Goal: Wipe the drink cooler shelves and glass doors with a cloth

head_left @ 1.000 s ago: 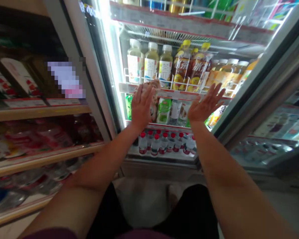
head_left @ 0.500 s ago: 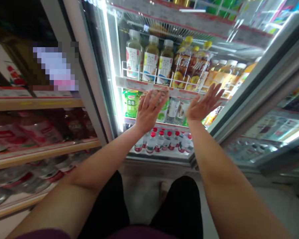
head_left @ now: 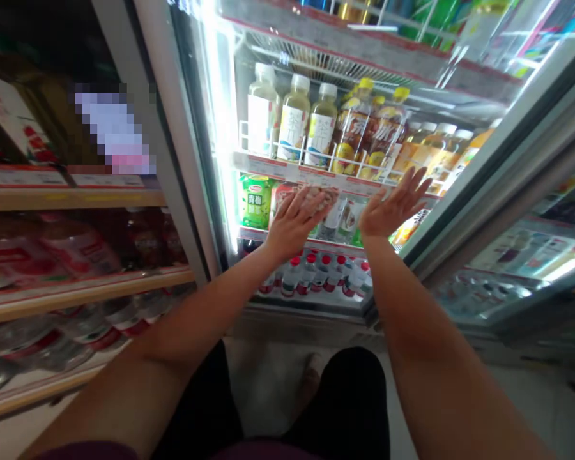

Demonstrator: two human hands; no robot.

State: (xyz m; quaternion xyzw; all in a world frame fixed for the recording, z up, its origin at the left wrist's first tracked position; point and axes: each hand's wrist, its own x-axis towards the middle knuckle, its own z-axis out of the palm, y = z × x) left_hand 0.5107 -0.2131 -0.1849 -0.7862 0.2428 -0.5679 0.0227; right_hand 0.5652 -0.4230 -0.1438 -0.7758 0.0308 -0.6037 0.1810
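Note:
My left hand point(head_left: 290, 225) reaches into an open drinks fridge, fingers laid over a mottled beige cloth point(head_left: 322, 194). It holds the cloth against the bottles just under the price rail point(head_left: 268, 167) of a wire shelf. My right hand point(head_left: 388, 211) is raised beside it at the same height, with its fingers spread and nothing in it. A green-labelled bottle point(head_left: 253, 201) stands just left of my left hand. Pale tea bottles point(head_left: 292, 121) and amber drinks point(head_left: 364, 134) stand on the shelf above.
Small red-capped water bottles point(head_left: 316, 275) fill the bottom shelf below my hands. The glass fridge door point(head_left: 508, 160) stands open at the right. Wooden shelves point(head_left: 76, 287) with bottled goods run along the left. My legs in dark trousers and the floor are below.
My left hand has carried the cloth down and to the right, from the upper shelf's rail to the row below it. My right hand has stayed open in much the same place.

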